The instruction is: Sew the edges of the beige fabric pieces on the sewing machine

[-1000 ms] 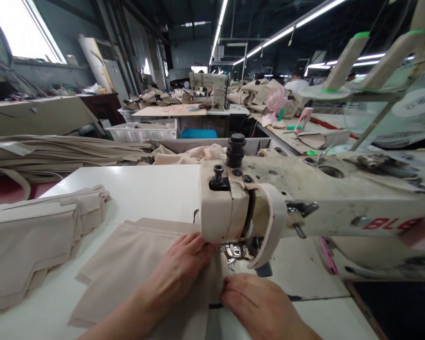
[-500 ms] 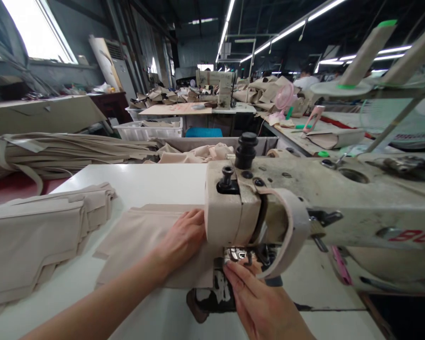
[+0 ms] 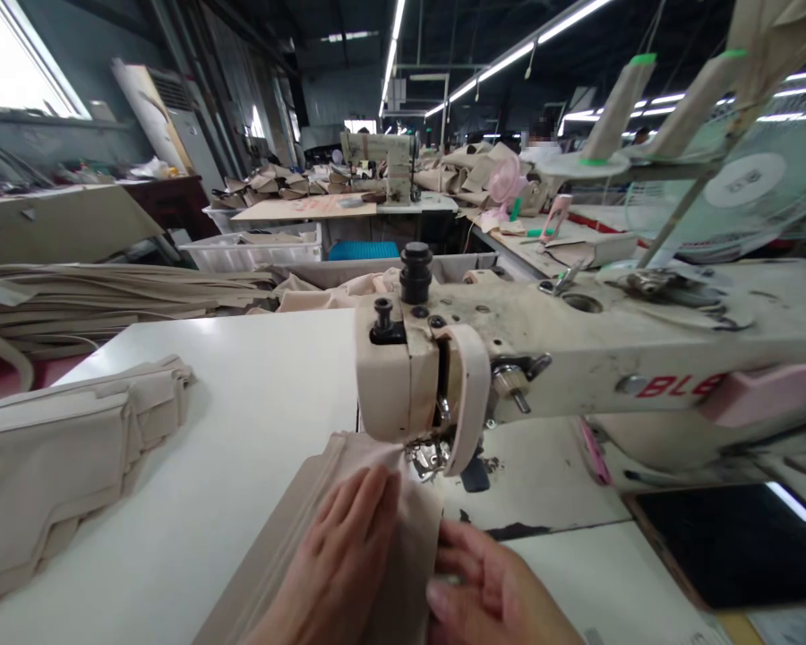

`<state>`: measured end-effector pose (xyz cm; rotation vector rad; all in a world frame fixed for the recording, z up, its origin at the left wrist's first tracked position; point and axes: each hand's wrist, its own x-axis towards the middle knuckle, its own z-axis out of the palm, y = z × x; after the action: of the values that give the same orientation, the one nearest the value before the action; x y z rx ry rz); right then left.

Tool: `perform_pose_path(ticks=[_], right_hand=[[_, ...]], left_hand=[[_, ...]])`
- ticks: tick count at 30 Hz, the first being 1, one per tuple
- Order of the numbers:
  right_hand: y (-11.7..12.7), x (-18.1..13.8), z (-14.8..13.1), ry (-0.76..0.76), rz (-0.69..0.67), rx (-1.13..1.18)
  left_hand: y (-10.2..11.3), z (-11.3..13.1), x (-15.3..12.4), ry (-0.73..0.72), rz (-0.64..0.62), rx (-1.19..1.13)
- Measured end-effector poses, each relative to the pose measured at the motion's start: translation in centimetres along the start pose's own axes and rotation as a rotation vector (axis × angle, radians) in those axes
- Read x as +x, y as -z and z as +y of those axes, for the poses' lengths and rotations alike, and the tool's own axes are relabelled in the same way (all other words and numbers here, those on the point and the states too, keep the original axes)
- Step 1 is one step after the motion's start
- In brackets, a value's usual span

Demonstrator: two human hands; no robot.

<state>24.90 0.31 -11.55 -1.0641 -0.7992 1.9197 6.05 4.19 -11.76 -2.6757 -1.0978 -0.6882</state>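
Many long light strips (image 3: 510,58) run down the dark ceiling of the workshop, over rows of tables heaped with beige cloth — another sewing machine (image 3: 380,161) stands far down the middle. Nearer, my white table (image 3: 261,376) spreads wide and smooth, with a folded stack of beige pieces (image 3: 60,457) lying at its left edge, well apart from my hands. The worn cream sewing machine (image 3: 578,349) stretches across from the right, its presser foot (image 3: 430,457) down on the far edge of the beige fabric (image 3: 322,520). My left hand (image 3: 339,564) lies flat on that fabric, fingers spread and pressing — my right hand (image 3: 490,591) sits just beside it, fingers curled in, thumb pinching the cloth's right edge.
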Motion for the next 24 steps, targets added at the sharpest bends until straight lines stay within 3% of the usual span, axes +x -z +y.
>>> perform_pose_path(ticks=[2, 5, 7, 10, 13, 19, 24], right_hand=[[-0.3, 1.2, -1.1, 0.057, 0.085, -0.041], [-0.1, 2.5, -1.9, 0.044, 0.086, -0.064], [0.0, 2.9, -1.8, 0.037, 0.08, -0.07], [0.0, 2.8, -1.5, 0.046, 0.094, -0.081], [0.0, 2.6, -1.5, 0.046, 0.086, -0.089], [-0.3, 2.8, -1.8, 0.058, 0.115, -0.136], [-1.0, 1.8, 2.0, 0.079, 0.233, -0.203]], left_hand=[[0.2, -0.3, 0.5, -0.043, -0.074, -0.275], [0.9, -0.8, 2.7, 0.188, -0.159, -0.6], [1.5, -1.2, 4.5, 0.325, -0.243, -0.686], [2.0, -2.0, 6.6, 0.367, -0.409, -0.696], [2.0, -2.5, 7.3, 0.353, -0.474, -0.711], [1.4, -2.8, 7.0, 0.413, -0.479, -0.77], [1.0, -2.5, 6.8, 0.575, -0.402, -0.687]])
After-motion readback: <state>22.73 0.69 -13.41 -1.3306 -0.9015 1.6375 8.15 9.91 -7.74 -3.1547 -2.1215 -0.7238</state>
